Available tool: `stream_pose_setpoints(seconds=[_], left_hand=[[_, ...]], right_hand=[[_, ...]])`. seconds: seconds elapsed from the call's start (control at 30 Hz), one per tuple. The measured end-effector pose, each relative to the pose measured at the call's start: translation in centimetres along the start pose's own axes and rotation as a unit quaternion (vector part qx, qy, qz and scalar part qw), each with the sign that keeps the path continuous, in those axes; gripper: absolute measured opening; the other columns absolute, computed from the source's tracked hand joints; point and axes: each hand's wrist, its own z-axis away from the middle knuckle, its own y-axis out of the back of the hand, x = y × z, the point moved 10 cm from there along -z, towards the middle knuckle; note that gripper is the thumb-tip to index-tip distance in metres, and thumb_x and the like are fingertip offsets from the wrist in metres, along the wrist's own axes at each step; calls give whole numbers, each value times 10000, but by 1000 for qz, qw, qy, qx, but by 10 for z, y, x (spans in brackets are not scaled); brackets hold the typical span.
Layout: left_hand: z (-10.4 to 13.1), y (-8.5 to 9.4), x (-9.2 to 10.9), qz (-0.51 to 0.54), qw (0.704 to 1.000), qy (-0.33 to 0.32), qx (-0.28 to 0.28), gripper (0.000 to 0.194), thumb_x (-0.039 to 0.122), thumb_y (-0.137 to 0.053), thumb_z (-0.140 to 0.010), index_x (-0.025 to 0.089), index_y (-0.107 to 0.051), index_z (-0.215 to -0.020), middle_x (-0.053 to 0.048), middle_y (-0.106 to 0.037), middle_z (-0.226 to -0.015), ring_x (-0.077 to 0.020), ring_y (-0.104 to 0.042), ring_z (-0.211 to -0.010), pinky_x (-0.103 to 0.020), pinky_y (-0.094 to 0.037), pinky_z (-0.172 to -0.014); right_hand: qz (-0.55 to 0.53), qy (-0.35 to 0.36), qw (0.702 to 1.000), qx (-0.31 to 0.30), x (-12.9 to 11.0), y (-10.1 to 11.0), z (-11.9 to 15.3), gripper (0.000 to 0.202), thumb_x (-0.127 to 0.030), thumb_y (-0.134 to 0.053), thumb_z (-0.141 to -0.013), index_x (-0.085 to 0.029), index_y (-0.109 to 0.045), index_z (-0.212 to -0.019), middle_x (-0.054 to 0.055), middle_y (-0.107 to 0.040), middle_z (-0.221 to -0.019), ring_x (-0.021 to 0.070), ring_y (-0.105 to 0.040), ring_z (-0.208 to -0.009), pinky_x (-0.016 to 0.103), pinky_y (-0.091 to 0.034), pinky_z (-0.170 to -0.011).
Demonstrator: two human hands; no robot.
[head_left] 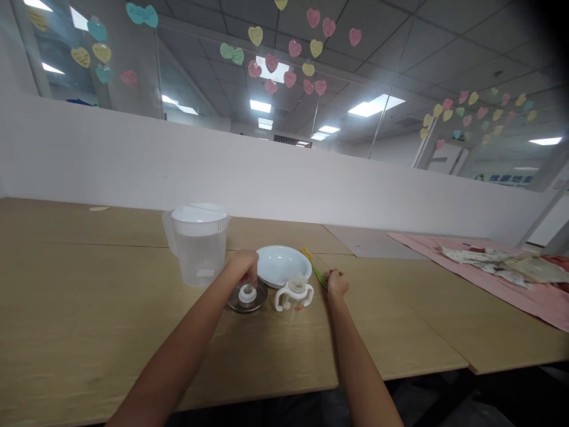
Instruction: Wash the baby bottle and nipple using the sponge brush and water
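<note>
Right grip (338, 283) meets the brush (318, 273), room rightward; left grip (247, 266) overhangs a dish rim (262, 300), both holds unclear.

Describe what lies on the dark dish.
A white ring-shaped piece lies on the dark dish. The left hand hides part of its far side; anything there cannot be seen.

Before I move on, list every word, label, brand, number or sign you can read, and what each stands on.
Nothing here is clear enough to quote.
Two-handled cup: small red lettering on its front, too small and blurred to read.
Heart-shaped notes on the glass: some show faint writing, too small to read.
Sign at far right: blue characters, too blurred to read surely.
</note>
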Motion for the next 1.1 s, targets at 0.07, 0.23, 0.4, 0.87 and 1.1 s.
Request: stream_pose_setpoints(seconds=[0.07,0.23,0.4,0.87,1.1], left_hand=[[-6,-8,-2,1,1000,15,-25,255,199,-725,-522,131,-545,-355,-109,-603,-461,-224,-577,-473,-317,-463,-504],[-6,-4,0,-11,1000,23,-9,213,52,-699,-450,146,-544,-338,-93,-593,-435,-256,-598,-518,-334,-473,-525],[23,36,4,-27,991,-37,126,153,29,-639,-480,130,-569,-388,-119,-628,-523,-292,-617,-633,-369,-467,-619],[47,68,85,282,821,-421,261,265,245,-379,-806,146,-601,-912,-40,-629,-887,-133,-561,-781,-224,-454,-667],[24,48,100,374,801,-413,220,263,216,-384,-811,138,-572,-977,-32,-597,-879,-95,-515,-685,-202,-437,-608]], right_hand=[[41,-8,999,1,-1,1,3,258,-233,-369,-698,-173,-575,-556,65,-564,-491,200,-568,-575,266,-363,-530],[100,19,994,-27,-12,-5,10,256,-241,-422,-692,-155,-622,-557,104,-613,-576,200,-566,-585,257,-324,-510],[118,45,992,-21,-19,-4,14,263,-239,-424,-710,-146,-635,-584,115,-624,-593,185,-551,-551,250,-311,-498],[0,513,854,83,-141,27,102,239,-244,-401,-833,-139,-584,-944,86,-634,-859,184,-539,-807,327,-363,-774],[-27,592,804,53,-157,28,129,219,-228,-427,-828,-163,-587,-962,79,-638,-858,165,-550,-783,307,-371,-724]])
